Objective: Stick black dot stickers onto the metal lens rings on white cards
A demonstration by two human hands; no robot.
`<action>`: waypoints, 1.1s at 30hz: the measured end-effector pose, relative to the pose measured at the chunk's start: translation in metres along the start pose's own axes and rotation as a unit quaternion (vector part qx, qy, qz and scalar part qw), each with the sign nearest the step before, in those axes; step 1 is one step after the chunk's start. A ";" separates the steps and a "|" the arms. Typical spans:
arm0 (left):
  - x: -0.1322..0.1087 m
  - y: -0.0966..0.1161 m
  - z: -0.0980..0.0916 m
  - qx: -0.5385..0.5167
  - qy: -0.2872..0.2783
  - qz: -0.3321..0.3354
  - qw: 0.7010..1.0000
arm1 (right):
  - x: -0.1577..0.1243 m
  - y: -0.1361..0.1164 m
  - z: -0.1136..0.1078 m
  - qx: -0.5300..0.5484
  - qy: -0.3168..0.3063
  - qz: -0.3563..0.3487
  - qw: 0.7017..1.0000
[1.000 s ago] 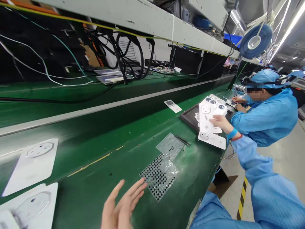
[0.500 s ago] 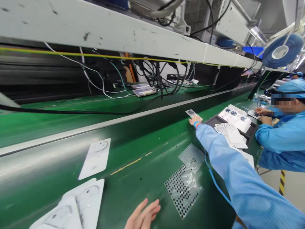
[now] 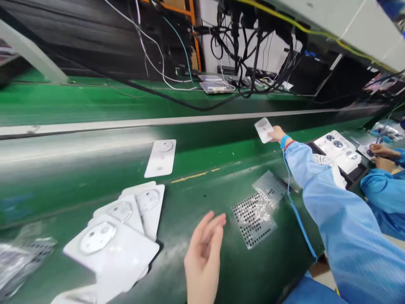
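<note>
My right hand (image 3: 277, 134), at the end of a blue sleeve with a blue wrist strap, is stretched far out over the green belt (image 3: 95, 169) and closed on the edge of a small white panel (image 3: 263, 128) with a round cut-out. My left hand (image 3: 204, 253) hovers low over the green bench, held edge-on with its fingers stretched out and nothing in it. It is between a stack of white panels (image 3: 110, 249) to its left and clear sheets of black dots (image 3: 255, 215) to its right.
One white panel (image 3: 161, 158) lies alone on the belt. A black tray (image 3: 354, 175) with more white panels (image 3: 337, 150) sits at the right, where a co-worker's hands (image 3: 381, 154) are busy. Cables (image 3: 249, 50) hang behind the belt. A crinkled plastic bag (image 3: 19, 257) lies at the far left.
The view has swung left and down. My right hand went from the stack by the tray out to the single panel on the belt and took hold of it. My left hand stayed open.
</note>
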State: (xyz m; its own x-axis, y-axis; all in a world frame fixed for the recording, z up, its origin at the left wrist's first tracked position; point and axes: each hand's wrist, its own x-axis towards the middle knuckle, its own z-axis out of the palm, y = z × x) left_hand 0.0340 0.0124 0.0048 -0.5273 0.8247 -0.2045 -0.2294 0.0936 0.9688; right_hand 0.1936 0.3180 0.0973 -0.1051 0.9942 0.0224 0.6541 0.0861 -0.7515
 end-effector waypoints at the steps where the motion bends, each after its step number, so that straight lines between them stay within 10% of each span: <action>1: 0.002 0.001 0.004 -0.028 -0.001 0.011 1.000 | -0.016 -0.008 0.012 0.015 -0.037 -0.005 0.999; 7: 0.005 0.011 0.011 -0.080 0.030 0.062 0.994 | -0.190 -0.012 0.066 0.084 -0.325 -0.175 0.926; 10: 0.006 0.011 -0.010 0.066 0.110 0.136 0.982 | -0.241 0.034 0.071 0.044 -0.269 -0.228 0.935; 13: 0.010 0.003 -0.036 0.218 0.114 0.129 0.961 | -0.241 0.084 0.076 -0.058 -0.143 -0.270 0.950; 16: 0.011 -0.005 -0.041 0.258 -0.011 0.016 0.966 | -0.230 0.108 0.082 -0.067 -0.117 -0.301 0.944; 23: 0.002 -0.010 0.010 0.197 -0.137 -0.023 0.970 | -0.244 0.087 0.073 0.018 -0.050 -0.384 0.922; 33: 0.007 -0.025 0.005 0.110 -0.110 -0.099 0.983 | -0.239 0.068 0.078 0.095 -0.078 -0.358 0.925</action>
State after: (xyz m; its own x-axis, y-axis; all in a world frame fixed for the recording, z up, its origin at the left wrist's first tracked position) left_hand 0.0403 0.0190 -0.0202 -0.2939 0.8766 -0.3811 -0.1156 0.3632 0.9245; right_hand 0.2047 0.0809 -0.0105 -0.5777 0.6632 0.4758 0.2321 0.6923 -0.6832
